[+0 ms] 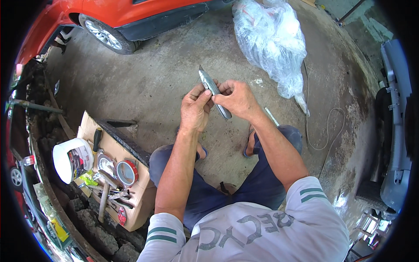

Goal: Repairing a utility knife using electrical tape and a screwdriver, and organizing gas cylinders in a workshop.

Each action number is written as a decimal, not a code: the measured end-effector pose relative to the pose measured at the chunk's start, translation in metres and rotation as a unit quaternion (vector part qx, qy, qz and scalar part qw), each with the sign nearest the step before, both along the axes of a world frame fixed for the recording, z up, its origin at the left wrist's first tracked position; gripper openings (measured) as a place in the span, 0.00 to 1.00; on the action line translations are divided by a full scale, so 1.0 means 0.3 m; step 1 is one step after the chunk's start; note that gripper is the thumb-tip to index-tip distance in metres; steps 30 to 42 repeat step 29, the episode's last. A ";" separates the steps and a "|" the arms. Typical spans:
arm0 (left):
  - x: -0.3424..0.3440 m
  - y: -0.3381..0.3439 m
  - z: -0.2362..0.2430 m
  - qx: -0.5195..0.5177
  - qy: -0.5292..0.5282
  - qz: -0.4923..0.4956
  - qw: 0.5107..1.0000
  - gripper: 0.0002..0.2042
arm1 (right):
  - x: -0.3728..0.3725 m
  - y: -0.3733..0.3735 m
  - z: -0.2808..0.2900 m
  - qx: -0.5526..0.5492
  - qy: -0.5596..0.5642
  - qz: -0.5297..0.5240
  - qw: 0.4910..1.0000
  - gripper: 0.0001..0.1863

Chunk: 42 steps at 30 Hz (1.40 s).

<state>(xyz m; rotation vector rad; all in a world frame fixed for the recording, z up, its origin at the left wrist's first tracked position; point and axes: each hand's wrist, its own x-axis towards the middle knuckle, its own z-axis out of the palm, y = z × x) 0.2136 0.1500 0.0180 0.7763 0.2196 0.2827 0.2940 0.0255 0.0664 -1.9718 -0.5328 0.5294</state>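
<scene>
A grey metal utility knife [207, 82] is held up before me, its pointed blade end aimed away and slightly left. My left hand [194, 108] grips it near the middle, thumb and fingers closed around its left side. From the right, the closed fingers of my right hand [239, 99] pinch the handle a little nearer to me. Below both hands the rounded butt of the knife sticks out. The fingertips partly cover the knife's body.
A cardboard box [142, 192] at my left carries several hand tools, a tape roll [127, 173] and a white tub [72, 160]. A clear plastic bundle [275, 46] lies ahead on the concrete. A red car [113, 11] stands beyond; a grey bumper [398, 113] is at right.
</scene>
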 end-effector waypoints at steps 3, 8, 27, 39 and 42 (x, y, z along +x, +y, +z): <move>-0.003 0.003 0.015 0.017 0.022 0.002 1.000 0.12 | 0.007 -0.002 -0.016 0.010 0.013 -0.001 1.000 0.19; -0.001 0.005 0.006 0.009 0.020 0.012 1.000 0.11 | 0.019 -0.002 -0.027 0.046 0.071 0.005 0.996 0.19; 0.004 0.010 -0.021 -0.056 0.006 0.024 0.998 0.15 | 0.024 0.012 -0.101 0.142 0.199 0.015 0.970 0.12; 0.003 0.012 -0.025 -0.063 0.027 0.032 0.997 0.16 | 0.020 0.017 -0.108 0.128 0.191 0.012 0.973 0.12; 0.003 0.012 -0.025 -0.063 0.027 0.032 0.997 0.16 | 0.020 0.017 -0.108 0.128 0.191 0.012 0.973 0.12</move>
